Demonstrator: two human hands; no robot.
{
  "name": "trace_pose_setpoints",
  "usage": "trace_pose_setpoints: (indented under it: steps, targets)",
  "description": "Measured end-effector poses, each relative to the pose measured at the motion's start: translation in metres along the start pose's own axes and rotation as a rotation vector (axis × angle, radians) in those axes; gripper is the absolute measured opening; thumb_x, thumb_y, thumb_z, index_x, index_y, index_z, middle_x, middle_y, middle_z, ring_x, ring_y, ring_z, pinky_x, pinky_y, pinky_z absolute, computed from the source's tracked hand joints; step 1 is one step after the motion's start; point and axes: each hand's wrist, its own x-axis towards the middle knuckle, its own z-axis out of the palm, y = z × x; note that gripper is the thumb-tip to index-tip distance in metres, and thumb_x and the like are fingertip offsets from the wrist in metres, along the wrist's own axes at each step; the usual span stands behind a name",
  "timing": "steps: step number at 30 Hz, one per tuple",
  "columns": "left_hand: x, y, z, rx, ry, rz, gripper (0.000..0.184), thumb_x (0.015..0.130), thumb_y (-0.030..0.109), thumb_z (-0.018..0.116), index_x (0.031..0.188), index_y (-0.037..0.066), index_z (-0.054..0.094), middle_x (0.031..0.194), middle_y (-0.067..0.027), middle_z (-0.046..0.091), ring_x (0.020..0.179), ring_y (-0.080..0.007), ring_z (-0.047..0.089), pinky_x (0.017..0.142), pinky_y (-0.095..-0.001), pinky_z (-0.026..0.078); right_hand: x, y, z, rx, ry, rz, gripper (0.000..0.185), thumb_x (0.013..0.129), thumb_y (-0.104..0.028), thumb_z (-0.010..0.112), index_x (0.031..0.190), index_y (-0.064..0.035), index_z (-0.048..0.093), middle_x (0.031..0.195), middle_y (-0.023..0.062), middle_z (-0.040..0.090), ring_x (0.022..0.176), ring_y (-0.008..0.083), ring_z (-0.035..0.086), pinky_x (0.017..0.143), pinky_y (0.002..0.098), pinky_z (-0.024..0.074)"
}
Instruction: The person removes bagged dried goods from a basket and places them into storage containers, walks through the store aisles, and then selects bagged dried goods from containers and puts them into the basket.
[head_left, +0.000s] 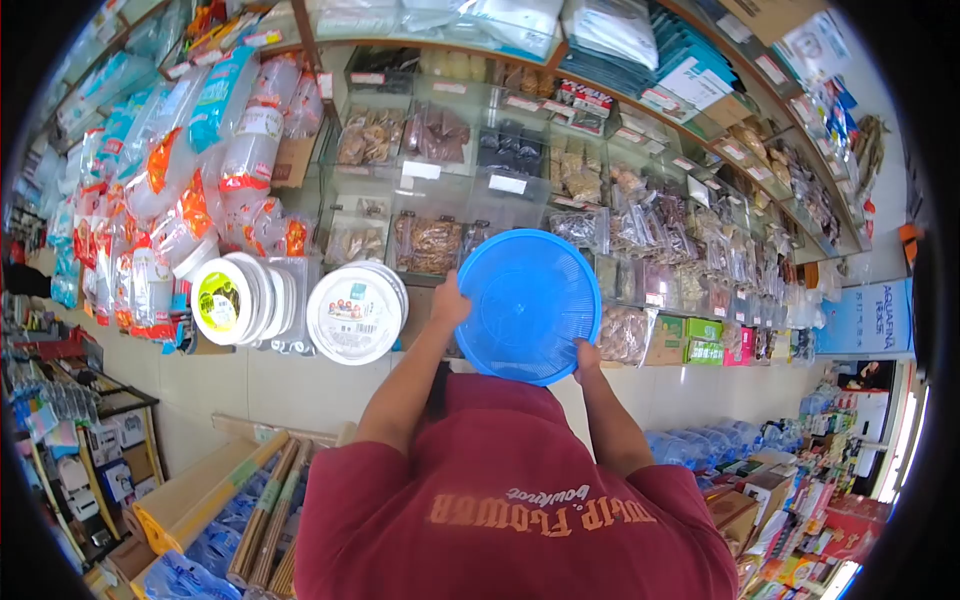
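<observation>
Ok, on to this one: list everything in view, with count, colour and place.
plastic basket: one, blue, centre, between the hands
disposable-plate stacks: two, white, left of the basket
cup packs: many, clear with red or teal, upper left
bagged dried goods: many, mostly brown, middle shelves
flat packs: several, teal, top shelf
small carton: one, green, right of the basket
Aquafina carton: one, blue, far right
long rolls: several, brown, lower left
plastic bottles: uncountable, bluish, lower right
T-shirt: one, maroon, bottom centre
left hand: one, bare, basket's left rim
right hand: one, bare, basket's lower right rim
</observation>
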Motion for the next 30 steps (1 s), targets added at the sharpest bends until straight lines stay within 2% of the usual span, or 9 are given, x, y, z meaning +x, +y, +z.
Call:
trace_pose_setpoints:
  steps: [2, 3, 6, 9, 12, 19, 25, 27, 30]
  targets:
    - [-0.016, 0.004, -0.003, 0.044, 0.039, -0.038, 0.037, 0.074, 0.010, 0.058, 0.110, 0.005, 0.050, 0.092, -0.0260, 0.064, 0.089, -0.0439, 0.061, 0.079, -0.0528, 0.048, 0.010, 0.011, -0.014, 0.082, -0.151, 0.173, 0.028, 0.078, -0.012, 0.059, 0.103, 0.0008, 0.061, 0.088, 0.0121, 0.064, 0.082, 0.0237, 0.063, 0.065, 0.0356, 0.0509]
    - [-0.022, 0.004, -0.001, 0.052, 0.060, -0.016, 0.036, 0.074, 0.009, 0.058, 0.108, 0.006, 0.050, 0.091, -0.0257, 0.064, 0.087, -0.0437, 0.062, 0.078, -0.0530, 0.048, 0.018, 0.017, -0.021, 0.109, -0.138, 0.159, 0.028, 0.078, -0.012, 0.059, 0.103, 0.0008, 0.061, 0.088, 0.0121, 0.064, 0.082, 0.0237, 0.063, 0.065, 0.0356, 0.0509]
    - [-0.042, -0.013, 0.015, 0.073, 0.113, 0.082, 0.037, 0.074, 0.006, 0.056, 0.111, 0.006, 0.050, 0.087, -0.0248, 0.065, 0.083, -0.0441, 0.062, 0.075, -0.0528, 0.048, 0.003, 0.027, -0.035, -0.235, -0.007, -0.089, 0.028, 0.077, -0.010, 0.058, 0.102, 0.0015, 0.065, 0.092, 0.0126, 0.067, 0.079, 0.0230, 0.063, 0.074, 0.0350, 0.0493]
    - [-0.069, -0.007, 0.034, 0.093, 0.116, 0.121, 0.042, 0.075, 0.005, 0.056, 0.117, 0.006, 0.048, 0.090, -0.0252, 0.064, 0.086, -0.0441, 0.062, 0.076, -0.0519, 0.048, -0.027, 0.015, -0.058, -0.276, 0.003, -0.112, 0.026, 0.078, -0.008, 0.058, 0.101, 0.0038, 0.063, 0.090, 0.0134, 0.065, 0.076, 0.0213, 0.061, 0.071, 0.0352, 0.0489]
    - [-0.094, 0.011, 0.060, 0.123, 0.049, 0.059, 0.047, 0.076, 0.005, 0.056, 0.121, 0.006, 0.045, 0.095, -0.0260, 0.063, 0.090, -0.0441, 0.061, 0.078, -0.0511, 0.047, -0.024, 0.039, -0.107, -0.194, -0.056, -0.060, 0.025, 0.078, -0.009, 0.059, 0.099, 0.0033, 0.064, 0.088, 0.0119, 0.066, 0.078, 0.0204, 0.060, 0.073, 0.0347, 0.0477]
    - [-0.131, 0.031, 0.148, 0.147, -0.126, 0.263, 0.047, 0.076, 0.003, 0.056, 0.121, 0.006, 0.045, 0.098, -0.0257, 0.062, 0.095, -0.0443, 0.059, 0.081, -0.0503, 0.047, -0.070, 0.083, -0.220, -0.152, 0.147, -0.041, 0.023, 0.079, -0.009, 0.058, 0.098, 0.0034, 0.064, 0.087, 0.0115, 0.066, 0.074, 0.0199, 0.061, 0.068, 0.0328, 0.0479]
    - [-0.175, 0.072, 0.216, 0.188, -0.208, 0.461, 0.050, 0.076, 0.003, 0.056, 0.124, 0.005, 0.044, 0.101, -0.0261, 0.062, 0.097, -0.0443, 0.059, 0.083, -0.0498, 0.046, -0.111, 0.110, -0.303, 0.275, 0.042, 0.141, 0.028, 0.079, -0.006, 0.054, 0.105, 0.0047, 0.060, 0.091, 0.0132, 0.065, 0.082, 0.0237, 0.063, 0.074, 0.0357, 0.0515]
    - [-0.184, 0.088, 0.237, 0.202, -0.271, 0.370, 0.049, 0.077, 0.004, 0.056, 0.124, 0.005, 0.044, 0.102, -0.0262, 0.062, 0.096, -0.0450, 0.058, 0.083, -0.0503, 0.046, -0.122, 0.116, -0.323, 0.469, 0.091, 0.183, 0.027, 0.080, -0.007, 0.052, 0.106, 0.0005, 0.058, 0.087, 0.0111, 0.065, 0.073, 0.0221, 0.064, 0.056, 0.0332, 0.0517]
    - [-0.196, 0.109, 0.259, 0.271, -0.321, 0.421, 0.048, 0.078, 0.005, 0.056, 0.124, 0.006, 0.044, 0.102, -0.0262, 0.062, 0.095, -0.0449, 0.059, 0.082, -0.0512, 0.046, -0.130, 0.135, -0.350, 0.428, 0.137, 0.172, 0.029, 0.080, -0.011, 0.053, 0.107, -0.0012, 0.058, 0.084, 0.0087, 0.063, 0.068, 0.0196, 0.061, 0.050, 0.0309, 0.0483]
